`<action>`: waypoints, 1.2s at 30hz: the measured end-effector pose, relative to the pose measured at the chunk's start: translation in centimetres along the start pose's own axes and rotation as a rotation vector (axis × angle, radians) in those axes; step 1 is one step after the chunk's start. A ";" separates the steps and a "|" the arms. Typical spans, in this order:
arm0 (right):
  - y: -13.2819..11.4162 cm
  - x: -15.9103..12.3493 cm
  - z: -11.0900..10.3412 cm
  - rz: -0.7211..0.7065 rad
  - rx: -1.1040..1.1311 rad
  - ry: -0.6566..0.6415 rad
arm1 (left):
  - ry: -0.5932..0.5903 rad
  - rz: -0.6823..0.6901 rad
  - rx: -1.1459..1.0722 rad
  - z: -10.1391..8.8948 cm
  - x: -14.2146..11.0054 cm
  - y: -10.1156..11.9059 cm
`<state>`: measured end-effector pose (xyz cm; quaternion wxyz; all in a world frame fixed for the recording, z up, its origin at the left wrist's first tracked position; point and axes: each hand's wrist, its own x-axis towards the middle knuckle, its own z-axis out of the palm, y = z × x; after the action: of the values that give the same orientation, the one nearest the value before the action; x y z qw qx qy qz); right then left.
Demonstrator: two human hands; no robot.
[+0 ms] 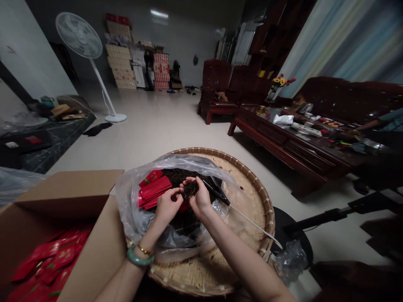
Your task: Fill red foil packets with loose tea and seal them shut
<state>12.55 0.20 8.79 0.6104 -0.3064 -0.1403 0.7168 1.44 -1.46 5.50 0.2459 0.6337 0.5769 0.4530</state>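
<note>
My right hand (197,196) is cupped and closed round a clump of dark loose tea leaves (189,189). My left hand (167,204) is pinched beside it, fingers touching the same clump and a red packet edge (184,206) below. Both hands hover over a clear plastic bag (132,209) that holds a heap of dark tea (179,174) and a stack of red packets (154,191). The bag lies in a round woven bamboo tray (252,218). A green bangle and a gold bracelet are on my left wrist.
A cardboard box (63,197) at the left holds several red packets (50,260). A dark tool with a white cord (248,220) lies across the tray. A long wooden table (302,147) with clutter and another person's arm (374,123) stand at the right. A floor fan (80,37) is behind.
</note>
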 end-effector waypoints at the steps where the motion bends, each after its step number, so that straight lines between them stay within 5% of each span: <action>1: 0.0 0.0 0.0 -0.017 -0.010 0.008 | -0.010 -0.022 -0.010 0.0 0.0 0.0; 12: 0.2 0.3 -0.2 -0.222 -0.170 -0.010 | 0.010 -0.025 -0.056 0.1 -0.3 0.4; 23: 1.3 0.2 -1.3 -0.521 -0.746 -0.060 | 0.064 -0.117 -0.130 0.8 0.0 -0.3; 36: 1.4 1.0 -2.4 -0.350 -0.872 -0.189 | 0.015 0.086 0.089 0.1 -0.2 0.1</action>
<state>12.82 0.43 5.87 0.5209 -0.4391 -0.5326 0.5022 1.61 -1.64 5.52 0.1936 0.6647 0.5705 0.4418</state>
